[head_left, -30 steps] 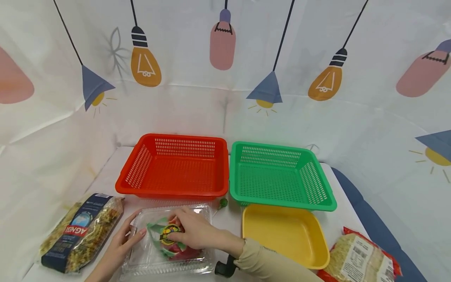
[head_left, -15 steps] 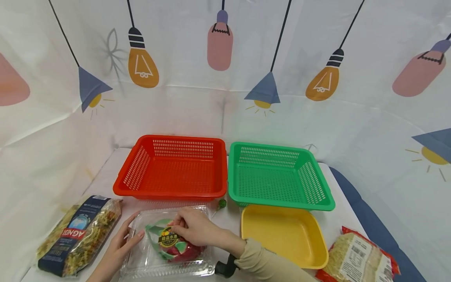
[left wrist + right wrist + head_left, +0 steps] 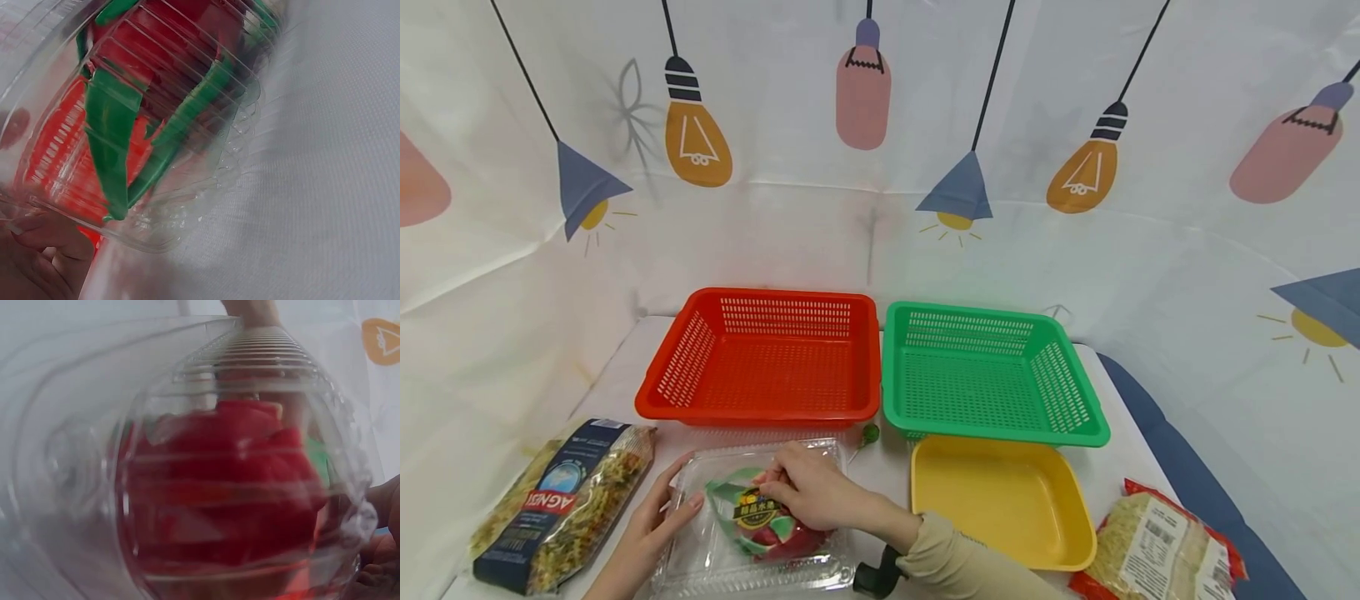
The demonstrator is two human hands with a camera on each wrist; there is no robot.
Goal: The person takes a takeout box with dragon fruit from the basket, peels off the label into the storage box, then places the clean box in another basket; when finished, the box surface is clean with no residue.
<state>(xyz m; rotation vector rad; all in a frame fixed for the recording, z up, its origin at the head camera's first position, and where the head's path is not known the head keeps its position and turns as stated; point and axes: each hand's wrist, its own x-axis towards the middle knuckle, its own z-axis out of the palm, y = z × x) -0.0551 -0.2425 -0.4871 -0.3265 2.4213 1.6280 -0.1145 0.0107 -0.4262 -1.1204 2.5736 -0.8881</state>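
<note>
Clear plastic clamshell container (image 3: 700,557): on the white table (image 3: 886,471), between the two hands
Large red fruit with green leaf-like scales (image 3: 793,543): inside the clear plastic clamshell container, seen through the lid
Round black-and-gold sticker with printed characters (image 3: 755,510): on the lid, above the red fruit
Left hand (image 3: 651,525): holding the container's left edge, thumb reaching over the lid, other fingers along the side
Right hand (image 3: 823,492): fingers curled at the sticker's upper right edge; I cannot tell whether they pinch it or only press
Red perforated plastic basket (image 3: 786,379): behind the container
Green perforated plastic basket (image 3: 992,387): just right of the red one
Yellow shallow plastic tray (image 3: 992,500): in front of the green basket, right of the container
Clear and navy bag of spiral pasta (image 3: 561,508): lying left of the left hand
Red-edged clear bag with white labels (image 3: 1161,542): at the tray's right
White cloth with printed hanging lamps (image 3: 760,233): behind everything
</note>
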